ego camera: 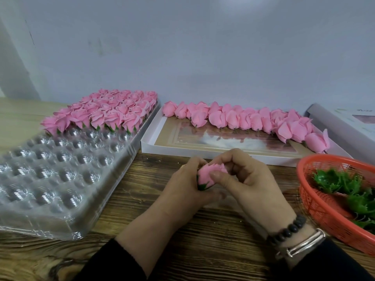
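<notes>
Left hand [182,189] grip wraps pink rose [210,173]; right hand [250,179] grip pinches its top; underside hidden by fingers.

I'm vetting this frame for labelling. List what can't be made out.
Head view, pink rose: underside hidden by the left hand and right hand gripping it.
Head view, red basket: cut off by the right edge; green leaf pieces uncountable.
Head view, clear tray: left end cut off by the frame edge.
Head view, white box at far right: print blurred, unreadable.
</notes>
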Motion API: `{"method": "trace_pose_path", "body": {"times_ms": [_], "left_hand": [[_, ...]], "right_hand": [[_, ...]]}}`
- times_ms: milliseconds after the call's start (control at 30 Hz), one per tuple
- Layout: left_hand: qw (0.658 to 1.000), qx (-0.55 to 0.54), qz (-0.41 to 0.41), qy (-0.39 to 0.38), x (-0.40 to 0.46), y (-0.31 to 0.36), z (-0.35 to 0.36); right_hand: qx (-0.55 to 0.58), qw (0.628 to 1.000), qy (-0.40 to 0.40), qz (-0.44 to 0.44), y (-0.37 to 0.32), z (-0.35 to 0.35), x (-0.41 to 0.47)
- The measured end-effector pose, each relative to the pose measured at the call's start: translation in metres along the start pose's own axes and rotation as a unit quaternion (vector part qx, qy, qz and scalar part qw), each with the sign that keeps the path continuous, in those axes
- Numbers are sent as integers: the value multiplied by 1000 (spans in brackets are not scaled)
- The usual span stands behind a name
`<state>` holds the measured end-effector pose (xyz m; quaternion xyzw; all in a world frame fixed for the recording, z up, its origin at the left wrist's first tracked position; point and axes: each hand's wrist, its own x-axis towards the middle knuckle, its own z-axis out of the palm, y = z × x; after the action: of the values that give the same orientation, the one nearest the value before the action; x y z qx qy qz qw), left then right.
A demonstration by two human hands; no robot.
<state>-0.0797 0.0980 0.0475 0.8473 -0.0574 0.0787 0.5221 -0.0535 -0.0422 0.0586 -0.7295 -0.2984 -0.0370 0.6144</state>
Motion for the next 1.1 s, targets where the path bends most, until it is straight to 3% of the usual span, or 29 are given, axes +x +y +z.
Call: {"method": "trace_pose_path", "body": {"times_ms": [167, 267, 433, 500, 600, 867, 1100], "left_hand": [[999, -18, 13, -33, -2, 3, -1], [994, -109, 2, -20, -4, 4, -2], [920, -379, -59, 85, 0, 7, -3], [890, -437, -71, 108, 1, 9, -3], [858, -493, -116, 83, 0, 9, 1], [840, -530, -116, 28, -3, 17, 11], [836, -529, -146, -5, -3, 14, 3]], "right_hand": [[-129, 987, -73, -63, -6, 7, -2], [-143, 984, -34, -106, -10, 12, -3], [-51, 991, 103, -63, -1, 17, -5], [-28, 996, 87, -14, 1, 21, -5], [-9, 999, 32, 19, 2, 29, -4], [-73, 995, 39, 55, 3, 34, -6], [48, 997, -33, 59, 0, 24, -3]]}}
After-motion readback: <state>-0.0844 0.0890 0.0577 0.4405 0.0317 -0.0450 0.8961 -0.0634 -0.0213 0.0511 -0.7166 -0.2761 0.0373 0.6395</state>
